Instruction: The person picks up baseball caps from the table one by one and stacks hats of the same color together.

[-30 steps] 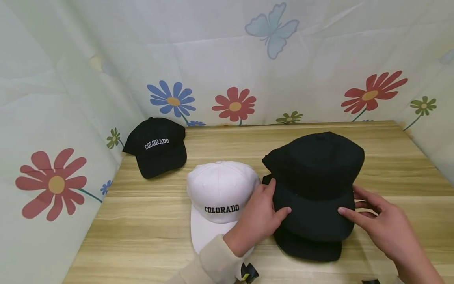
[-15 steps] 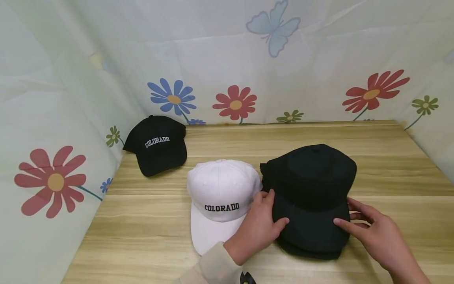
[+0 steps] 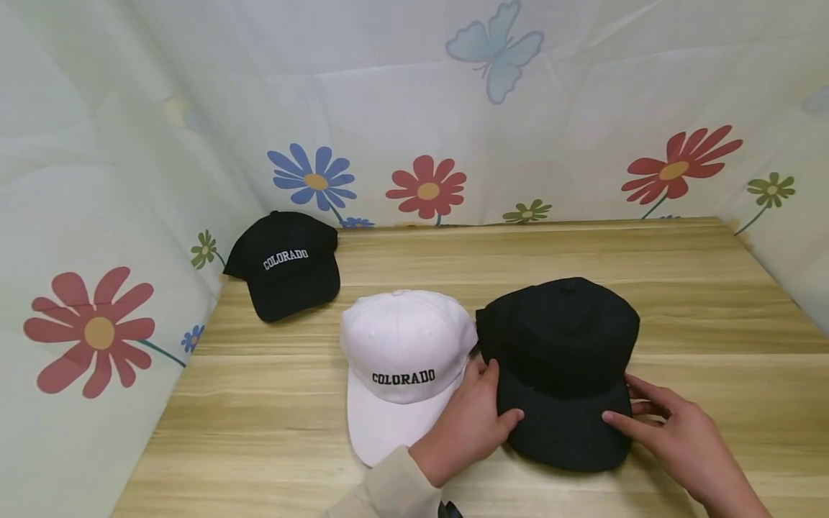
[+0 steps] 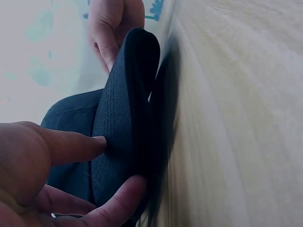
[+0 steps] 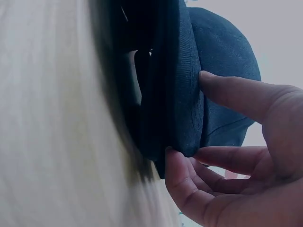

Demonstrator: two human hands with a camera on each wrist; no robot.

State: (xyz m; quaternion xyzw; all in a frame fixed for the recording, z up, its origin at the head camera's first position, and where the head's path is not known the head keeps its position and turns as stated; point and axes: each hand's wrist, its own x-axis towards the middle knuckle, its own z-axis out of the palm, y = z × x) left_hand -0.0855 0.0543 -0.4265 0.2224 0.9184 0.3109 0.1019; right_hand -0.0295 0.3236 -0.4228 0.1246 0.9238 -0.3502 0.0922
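Observation:
A plain black cap (image 3: 570, 345) sits brim toward me on the right half of the table, lowered over a second black cap that it mostly covers. In the left wrist view, the lower cap's brim (image 4: 165, 90) shows as a dark layer between the upper brim and the tabletop. My left hand (image 3: 466, 424) pinches the left side of the upper brim, thumb on top and fingers at its edge. On the opposite side my right hand (image 3: 680, 435) grips the brim the same way; in the right wrist view its fingertips (image 5: 175, 163) curl under the edge.
Left of the black caps, and partly behind my left hand, lies a white cap (image 3: 404, 338) lettered COLORADO. Another black COLORADO cap (image 3: 285, 262) rests at the table's back left corner. A wood-grain table (image 3: 259, 403) meets a flower-printed curtain (image 3: 376, 93) behind and at the sides.
Both hands have brought the upper black cap down and toward me, slightly left. The lower cap's brim, visible in front earlier, is now covered in the head view.

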